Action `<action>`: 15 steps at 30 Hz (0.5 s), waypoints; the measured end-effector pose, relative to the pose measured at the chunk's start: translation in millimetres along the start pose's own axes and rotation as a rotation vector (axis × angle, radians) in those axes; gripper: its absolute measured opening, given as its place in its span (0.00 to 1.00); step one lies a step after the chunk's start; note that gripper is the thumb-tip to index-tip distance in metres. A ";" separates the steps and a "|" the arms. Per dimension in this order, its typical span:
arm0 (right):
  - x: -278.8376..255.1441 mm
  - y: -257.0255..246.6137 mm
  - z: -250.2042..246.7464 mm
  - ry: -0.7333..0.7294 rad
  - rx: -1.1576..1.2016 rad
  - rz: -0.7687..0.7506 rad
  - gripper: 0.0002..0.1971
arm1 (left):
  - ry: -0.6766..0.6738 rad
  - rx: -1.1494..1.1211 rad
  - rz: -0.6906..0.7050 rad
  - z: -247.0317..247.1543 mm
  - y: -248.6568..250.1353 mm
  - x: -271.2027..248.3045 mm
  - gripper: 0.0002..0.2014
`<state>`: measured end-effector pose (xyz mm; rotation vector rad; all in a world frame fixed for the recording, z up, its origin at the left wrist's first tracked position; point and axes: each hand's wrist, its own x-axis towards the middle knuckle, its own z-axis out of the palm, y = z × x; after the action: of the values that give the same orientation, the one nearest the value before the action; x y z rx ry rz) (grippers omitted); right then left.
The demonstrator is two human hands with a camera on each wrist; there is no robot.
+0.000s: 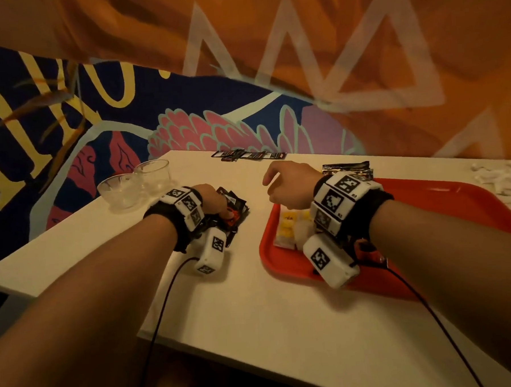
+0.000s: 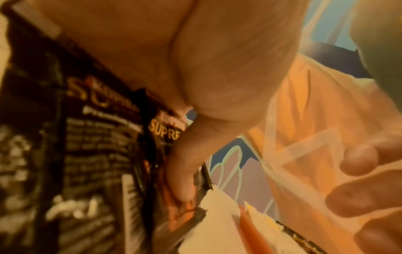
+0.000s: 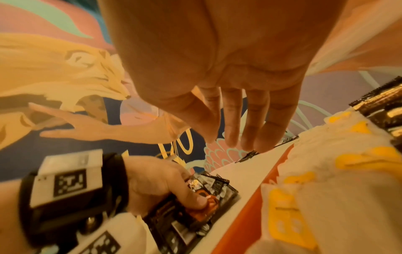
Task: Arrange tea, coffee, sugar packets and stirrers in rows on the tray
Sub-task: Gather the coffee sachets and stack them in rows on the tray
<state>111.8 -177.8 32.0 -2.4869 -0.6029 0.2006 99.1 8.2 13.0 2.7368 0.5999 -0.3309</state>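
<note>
A pile of black coffee packets point(image 1: 237, 206) point(image 2: 97, 137) point(image 3: 208, 204) lies on the white table, left of the red tray point(image 1: 441, 201) point(image 3: 245, 214). My left hand point(image 1: 216, 201) point(image 3: 156, 183) sits on the pile, its thumb point(image 2: 185, 171) pressed on a packet with an orange picture and the fingers curled over the pile's far side. My right hand point(image 1: 289, 185) point(image 3: 228, 120) hovers over the tray's left rim, fingers relaxed and empty. White-and-yellow packets point(image 1: 290, 227) point(image 3: 326, 171) lie in the tray's near left part, partly hidden by my right wrist. Black-and-gold packets point(image 1: 346, 168) point(image 3: 380, 103) lie at its far edge.
Two clear glass bowls point(image 1: 135, 184) stand at the table's far left corner. A row of thin black packets point(image 1: 249, 155) lies along the far edge. White crumpled items point(image 1: 502, 174) sit right of the tray. Bare table point(image 1: 253, 297) spreads in front of me.
</note>
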 end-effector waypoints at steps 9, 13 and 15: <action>-41.1 14.0 -53.4 0.239 -0.091 -0.312 0.40 | -0.218 -1.119 0.383 -30.0 50.1 -23.2 0.21; -49.1 26.5 -69.6 0.286 -0.354 -0.317 0.57 | -0.233 -1.175 0.590 -21.3 109.3 -35.1 0.18; -48.2 41.6 -75.1 0.300 -0.476 -0.259 0.58 | -0.231 -1.170 0.641 -10.4 132.4 -38.0 0.16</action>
<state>104.7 -267.7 71.4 -2.7673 -0.9152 -0.4585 125.2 -116.0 67.6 1.5823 -0.1667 -0.0706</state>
